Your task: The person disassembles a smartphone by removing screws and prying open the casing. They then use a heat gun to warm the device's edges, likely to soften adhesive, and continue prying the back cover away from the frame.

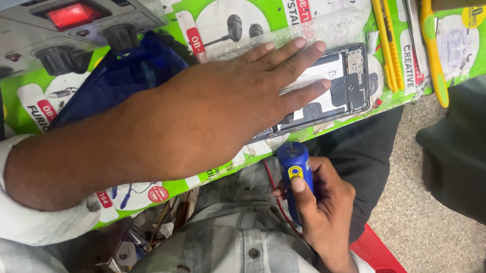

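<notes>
Green printed packaging covers the worktop (251,2), with a grey power unit (56,20) showing a lit red switch at its far left edge. On the green surface lies an opened phone (345,81), back cover off, its inner parts showing. The left hand (241,100) lies flat on it, fingers (299,61) spread wide and holding nothing. Below the worktop's edge, the right hand (323,208) has its fingers wrapped around a blue handheld tool (295,169), near the person's lap. Yellow cutters (386,37) lie just beside the phone.
</notes>
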